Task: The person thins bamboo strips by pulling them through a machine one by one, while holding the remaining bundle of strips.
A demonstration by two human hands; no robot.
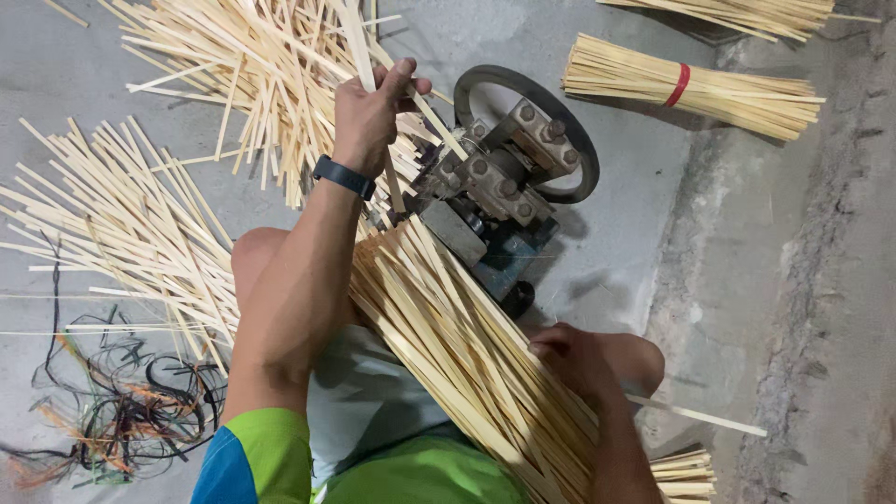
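My left hand (371, 112), with a dark band on the wrist, is closed on a flat pale bamboo strip (357, 42) just left of a small grey metal machine (499, 182) with a black wheel. My right hand (569, 359) rests on a thick bundle of bamboo strips (448, 327) that lies across my lap and runs up toward the machine. Its fingers curl over the strips at the bundle's right edge.
Loose bamboo strips lie in heaps at upper left (252, 65) and left (121, 224) on the concrete floor. A tied bundle with a red band (691, 89) lies at upper right. Tangled dark cords (121, 401) sit at lower left. A rough concrete ledge (803, 280) runs down the right.
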